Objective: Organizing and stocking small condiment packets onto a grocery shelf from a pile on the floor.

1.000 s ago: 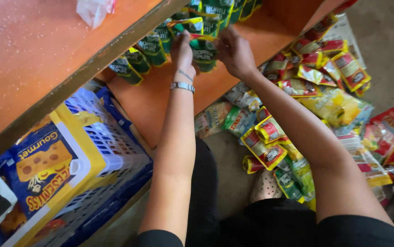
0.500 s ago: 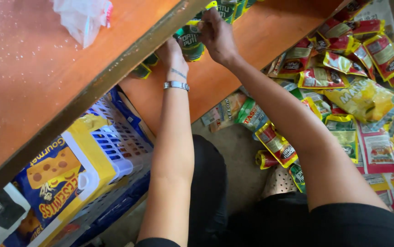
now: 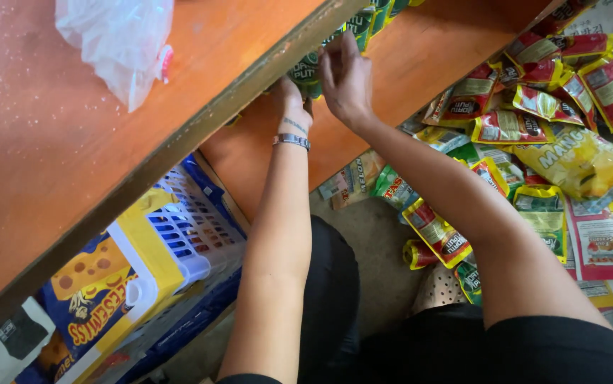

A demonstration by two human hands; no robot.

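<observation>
Nearest, a yellow and white plastic basket (image 3: 171,242) sits in a blue crate (image 3: 199,313) beside an orange snack box (image 3: 86,284). Red, yellow and green sachets (image 3: 534,163) lie heaped on the floor (image 3: 370,242). Further up, on the lower orange shelf (image 3: 420,64), the left hand (image 3: 291,107) and right hand (image 3: 345,78) have their fingers curled around a green packet (image 3: 306,71) under the upper shelf's edge (image 3: 199,135), where a plastic bag (image 3: 118,43) lies.

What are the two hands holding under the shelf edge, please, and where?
Both the left hand and right hand grip one green packet by its sides.
</observation>
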